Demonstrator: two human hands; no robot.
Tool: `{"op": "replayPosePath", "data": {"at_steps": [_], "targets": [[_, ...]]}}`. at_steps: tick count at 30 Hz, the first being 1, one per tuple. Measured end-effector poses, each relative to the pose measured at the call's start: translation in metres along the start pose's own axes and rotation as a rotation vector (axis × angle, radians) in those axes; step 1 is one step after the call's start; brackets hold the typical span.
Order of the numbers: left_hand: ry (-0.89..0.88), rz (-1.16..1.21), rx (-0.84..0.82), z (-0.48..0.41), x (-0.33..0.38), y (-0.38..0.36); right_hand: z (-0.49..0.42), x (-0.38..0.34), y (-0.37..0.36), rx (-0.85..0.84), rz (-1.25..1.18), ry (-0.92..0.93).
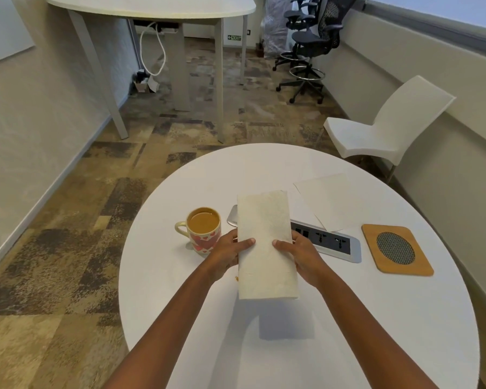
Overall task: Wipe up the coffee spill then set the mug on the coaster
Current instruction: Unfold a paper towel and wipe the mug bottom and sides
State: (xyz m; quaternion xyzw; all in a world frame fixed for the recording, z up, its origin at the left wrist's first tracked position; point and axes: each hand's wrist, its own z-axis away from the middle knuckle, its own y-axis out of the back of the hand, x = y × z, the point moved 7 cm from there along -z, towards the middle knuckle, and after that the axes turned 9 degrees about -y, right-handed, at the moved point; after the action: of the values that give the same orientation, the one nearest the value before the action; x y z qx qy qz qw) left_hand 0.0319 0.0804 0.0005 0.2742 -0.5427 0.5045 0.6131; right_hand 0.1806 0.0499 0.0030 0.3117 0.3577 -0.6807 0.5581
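A folded white paper towel (265,242) hangs above the round white table (376,318), held by both hands. My left hand (229,255) grips its left edge and my right hand (300,255) grips its right edge. A cream mug with red hearts (201,230), full of milky coffee, stands on the table just left of my left hand. A square wooden coaster with a mesh disc (396,249) lies to the right. A tiny brown spot (237,277) shows at the towel's left edge; the towel hides whatever lies beneath it.
A grey power-socket strip (328,242) is set into the table between towel and coaster. Another flat paper sheet (326,200) lies behind it. A white chair (385,127) stands past the table at right, office chairs and a tall table farther back.
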Motion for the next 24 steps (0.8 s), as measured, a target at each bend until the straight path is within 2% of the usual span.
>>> {"op": "replayPosePath", "data": {"at_steps": [6,11,16,20,24], "targets": [[0.014,0.072,-0.049,0.003,-0.003,0.004,0.002,-0.006,0.003,0.03,0.085,0.057],[0.01,-0.034,0.037,0.003,-0.005,0.017,0.002,-0.01,0.003,0.122,0.274,0.099],[-0.019,0.128,0.126,0.001,-0.002,0.026,-0.001,-0.014,0.0,0.185,0.422,0.172],[-0.034,0.042,0.064,0.0,-0.003,0.023,-0.003,-0.016,-0.006,0.17,0.361,0.19],[0.031,-0.038,-0.015,0.002,-0.008,0.02,-0.002,-0.02,-0.015,0.154,0.176,0.175]]}}
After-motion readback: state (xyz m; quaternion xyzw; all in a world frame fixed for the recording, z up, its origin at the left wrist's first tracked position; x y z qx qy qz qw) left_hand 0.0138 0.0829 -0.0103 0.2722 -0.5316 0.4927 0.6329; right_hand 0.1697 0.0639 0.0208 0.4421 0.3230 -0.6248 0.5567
